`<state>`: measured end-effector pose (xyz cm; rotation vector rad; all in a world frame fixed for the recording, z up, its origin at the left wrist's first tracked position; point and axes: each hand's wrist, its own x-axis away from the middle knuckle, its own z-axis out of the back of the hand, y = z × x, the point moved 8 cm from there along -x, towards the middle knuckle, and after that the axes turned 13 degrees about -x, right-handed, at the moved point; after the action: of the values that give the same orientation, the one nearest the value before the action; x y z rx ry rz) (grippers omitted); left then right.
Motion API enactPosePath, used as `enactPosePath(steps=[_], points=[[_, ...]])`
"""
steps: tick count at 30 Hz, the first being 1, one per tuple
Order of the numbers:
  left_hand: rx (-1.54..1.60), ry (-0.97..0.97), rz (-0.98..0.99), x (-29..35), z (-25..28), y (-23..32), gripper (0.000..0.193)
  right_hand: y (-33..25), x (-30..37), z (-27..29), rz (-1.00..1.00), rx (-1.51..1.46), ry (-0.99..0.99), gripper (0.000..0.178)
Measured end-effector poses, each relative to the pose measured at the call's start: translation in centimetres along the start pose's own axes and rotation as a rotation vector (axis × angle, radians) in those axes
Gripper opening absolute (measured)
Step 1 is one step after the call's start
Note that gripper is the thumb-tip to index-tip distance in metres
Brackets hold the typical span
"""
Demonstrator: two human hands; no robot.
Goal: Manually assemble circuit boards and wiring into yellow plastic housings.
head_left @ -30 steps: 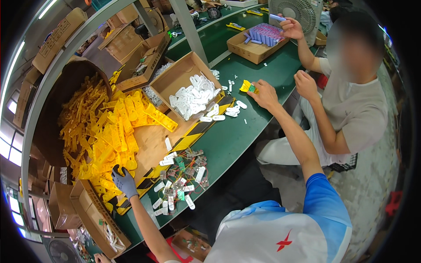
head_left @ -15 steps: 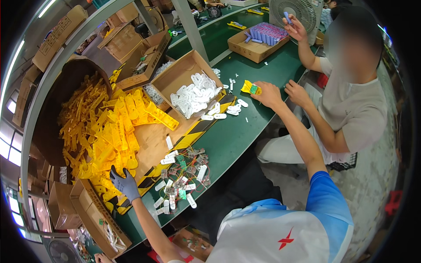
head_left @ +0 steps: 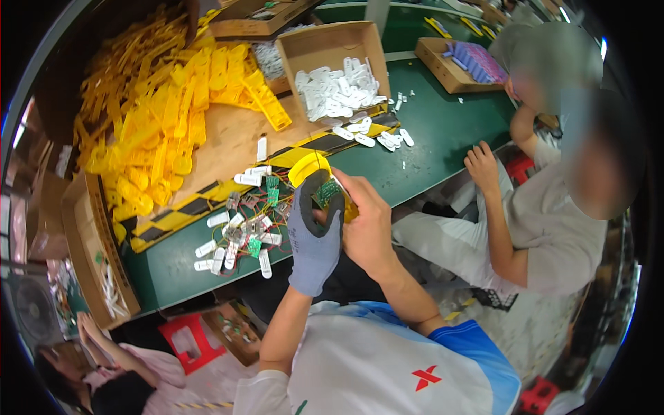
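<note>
Over the table's near edge, both my hands come together on a yellow plastic housing [head_left: 309,166] with a green circuit board [head_left: 325,192] inside it. My left hand [head_left: 315,235], in a grey and black glove, is closed on its left side, thumb bent by the board. My bare right hand [head_left: 368,228] wraps round the right side and hides part of it. Just left of my gloved hand lies a tangle of wired circuit boards and white plastic pieces [head_left: 247,232] on the green tabletop [head_left: 166,277].
Yellow housings [head_left: 180,117] are heaped on a wooden board edged with striped tape. Behind are a carton of white covers [head_left: 339,90] and a carton of purple cylinders [head_left: 474,62]. People sit at right; one's hand [head_left: 483,169] rests at the table edge. Another person is lower left.
My gloved left hand has come from the yellow heap to the housing. My right hand has brought the housing left, nearer me. The view has shifted; a person at right leans head on hand.
</note>
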<state>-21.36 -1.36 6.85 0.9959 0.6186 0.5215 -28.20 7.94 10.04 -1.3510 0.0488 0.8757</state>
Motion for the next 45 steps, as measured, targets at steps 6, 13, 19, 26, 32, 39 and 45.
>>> enactPosePath(steps=[6, 13, 19, 26, 32, 39, 45], points=[[0.037, 0.131, -0.06, 1.0, 2.8, -1.4, 0.049, 0.1, 2.0, -2.0, -0.191, -0.269, -0.297, 0.069], [-0.07, 0.052, -0.089, 2.0, 4.6, -0.8, 0.041, 0.0, 1.6, -1.9, -0.185, -0.429, -0.312, 0.051], [-0.035, 0.054, -0.067, 2.2, 4.5, -1.1, 0.038, -1.7, 1.3, -2.5, -0.112, -0.274, -0.199, 0.038], [-0.043, 0.088, -0.137, 2.3, 4.5, -0.4, 0.038, -2.8, 1.7, -2.0, -0.088, -0.174, -0.116, 0.033], [0.018, 0.057, -0.131, 2.3, 4.4, 0.0, 0.038, -3.9, 1.6, -1.6, 0.065, -0.016, -0.123, 0.033], [-0.037, 0.051, -0.201, 1.3, 4.2, 0.5, 0.037, -5.8, 0.2, -1.7, 0.295, 0.151, -0.224, 0.036], [0.033, 0.082, -0.137, 0.6, 4.9, -0.6, 0.042, -4.2, -0.5, -2.6, 0.239, -0.024, -0.467, 0.046]])
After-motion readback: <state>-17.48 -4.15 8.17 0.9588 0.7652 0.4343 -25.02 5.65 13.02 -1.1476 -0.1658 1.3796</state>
